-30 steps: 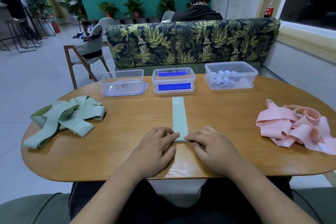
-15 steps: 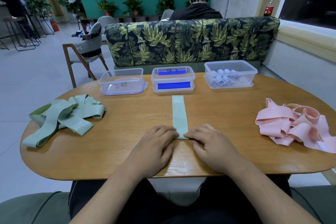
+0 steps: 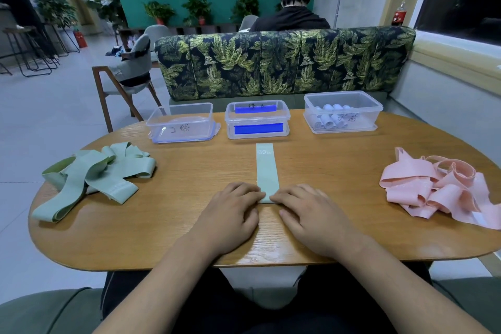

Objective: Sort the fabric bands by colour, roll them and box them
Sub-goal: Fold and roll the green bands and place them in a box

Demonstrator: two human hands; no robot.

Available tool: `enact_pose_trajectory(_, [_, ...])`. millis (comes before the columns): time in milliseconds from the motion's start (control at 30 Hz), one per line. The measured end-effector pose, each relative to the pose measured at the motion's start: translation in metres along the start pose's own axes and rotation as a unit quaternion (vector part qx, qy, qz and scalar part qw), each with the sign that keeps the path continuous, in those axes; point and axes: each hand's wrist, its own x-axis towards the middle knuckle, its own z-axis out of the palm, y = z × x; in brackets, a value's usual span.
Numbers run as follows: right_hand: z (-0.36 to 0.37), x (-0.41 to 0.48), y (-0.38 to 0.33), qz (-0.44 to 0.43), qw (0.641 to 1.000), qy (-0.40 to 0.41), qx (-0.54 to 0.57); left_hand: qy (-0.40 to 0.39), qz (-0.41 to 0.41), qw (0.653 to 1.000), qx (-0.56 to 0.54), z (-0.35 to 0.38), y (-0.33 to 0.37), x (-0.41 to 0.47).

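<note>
A green band (image 3: 267,171) lies straight on the worktop (image 3: 151,228), pointing at the blue-labelled box (image 3: 257,129). The left hand (image 3: 230,211) and right hand (image 3: 311,214), fingers curled, pinch the band's near end, seemingly to roll it tight.

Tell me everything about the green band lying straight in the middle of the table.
The green band is a pale sage fabric strip, flat and straight on the wooden table, its far end printed 30 in white, short of the middle box. The left hand and right hand pinch its near end with curled fingers.
</note>
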Motion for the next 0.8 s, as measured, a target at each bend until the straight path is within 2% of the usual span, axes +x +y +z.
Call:
enact_pose_trajectory(200, [0.004,0.019,0.013,0.002,1.0,-0.01,0.029,0.01,0.003,1.0,0.005,-0.002,0.005,0.021])
enact_pose_trajectory(300, [0.005,0.023,0.018,-0.008,0.999,0.0,0.043,-0.031,0.026,0.999,0.009,-0.004,0.005,0.028])
enact_pose_trajectory(433, [0.007,0.025,0.019,0.001,0.998,0.008,0.058,-0.077,0.008,0.997,-0.028,-0.004,-0.008,0.031])
enact_pose_trajectory(800, [-0.004,0.048,0.03,-0.018,0.998,-0.054,0.02,-0.032,-0.005,0.993,-0.116,0.003,-0.012,0.032])
